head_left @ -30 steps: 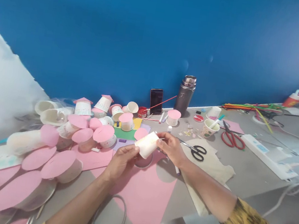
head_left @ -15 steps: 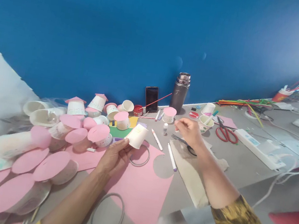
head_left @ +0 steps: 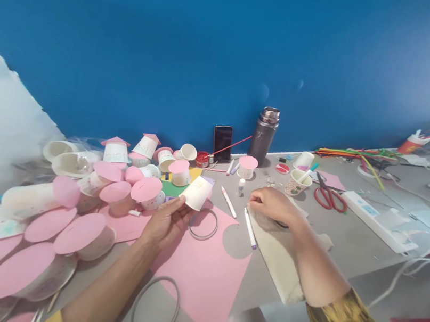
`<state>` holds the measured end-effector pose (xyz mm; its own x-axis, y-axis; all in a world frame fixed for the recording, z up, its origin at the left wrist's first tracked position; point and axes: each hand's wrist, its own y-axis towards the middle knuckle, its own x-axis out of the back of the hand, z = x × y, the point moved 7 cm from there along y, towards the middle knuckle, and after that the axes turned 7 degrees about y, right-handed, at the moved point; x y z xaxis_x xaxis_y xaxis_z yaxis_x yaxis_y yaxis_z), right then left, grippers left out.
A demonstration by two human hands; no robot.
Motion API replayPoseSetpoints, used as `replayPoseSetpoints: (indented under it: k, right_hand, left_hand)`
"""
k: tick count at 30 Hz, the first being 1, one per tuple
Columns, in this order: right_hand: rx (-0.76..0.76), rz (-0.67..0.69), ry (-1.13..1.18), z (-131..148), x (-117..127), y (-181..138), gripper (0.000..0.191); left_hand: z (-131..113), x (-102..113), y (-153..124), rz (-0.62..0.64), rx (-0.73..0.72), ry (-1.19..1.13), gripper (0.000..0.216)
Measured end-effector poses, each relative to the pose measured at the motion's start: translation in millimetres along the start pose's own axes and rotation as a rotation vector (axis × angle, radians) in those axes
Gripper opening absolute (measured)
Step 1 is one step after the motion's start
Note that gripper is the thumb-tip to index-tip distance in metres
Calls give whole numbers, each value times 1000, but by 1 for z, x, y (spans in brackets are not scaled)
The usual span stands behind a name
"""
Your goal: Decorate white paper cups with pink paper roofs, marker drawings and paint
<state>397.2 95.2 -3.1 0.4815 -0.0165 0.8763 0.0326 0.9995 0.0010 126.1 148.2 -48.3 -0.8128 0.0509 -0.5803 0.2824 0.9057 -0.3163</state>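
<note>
My left hand (head_left: 169, 221) grips a white paper cup (head_left: 197, 193), held upside down and tilted above the pink paper (head_left: 202, 272). A thin grey ring (head_left: 202, 237) lies on that paper just below the cup. My right hand (head_left: 273, 204) is low over a beige cloth (head_left: 275, 256), its fingertips pinched together; what they hold, if anything, is hidden. Under it, the dark scissors (head_left: 283, 225) are mostly covered, with only part of a handle showing. A white marker with a purple end (head_left: 250, 230) lies beside those fingertips. A small glue bottle (head_left: 240, 187) stands a little farther back.
Several cups with pink paper discs (head_left: 146, 189) crowd the left side. A dark flask (head_left: 264, 136) and a phone (head_left: 222, 143) stand by the blue wall. Red-handled scissors (head_left: 330, 199), a patterned cup (head_left: 298, 183) and a power strip (head_left: 377, 223) are on the right.
My right hand has come down towards me from beside the glue bottle, now covering most of the dark scissors. My left hand keeps hold of the paper cup. The view has shifted slightly.
</note>
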Motion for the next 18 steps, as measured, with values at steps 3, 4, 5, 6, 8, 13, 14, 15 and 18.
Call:
replayPoseSetpoints:
  k: [3, 4, 5, 6, 8, 13, 14, 15, 18]
  right_hand:
    - [-24, -39, -31, -4, 6, -1, 19]
    - [-17, -5, -28, -3, 4, -2, 16]
    - [-6, 45, -22, -2, 0, -3, 13]
    - [6, 100, -16, 0, -4, -5, 11]
    - [19, 187, -9, 5, -13, -9, 11]
    - [-13, 252, -39, 11, -21, -14, 8]
    - [-21, 263, -44, 11, -21, -14, 7]
    - [-25, 276, -46, 11, -21, -13, 6]
    - [-21, 298, -43, 11, -21, -12, 4]
  left_hand:
    - [0, 0, 1, 12, -9, 1, 16]
    - [0, 1, 1, 16, -13, 3, 15]
    - [0, 1, 2, 16, -14, 6, 15]
    - [0, 2, 2, 12, -15, 8, 15]
    - [0, 4, 3, -7, -14, 10, 15]
    - [-2, 5, 3, -29, -28, -12, 17]
    - [-2, 5, 3, -27, -29, -14, 17]
    - [-2, 5, 3, -24, -28, -14, 17]
    - [-2, 4, 3, -22, -33, -9, 16]
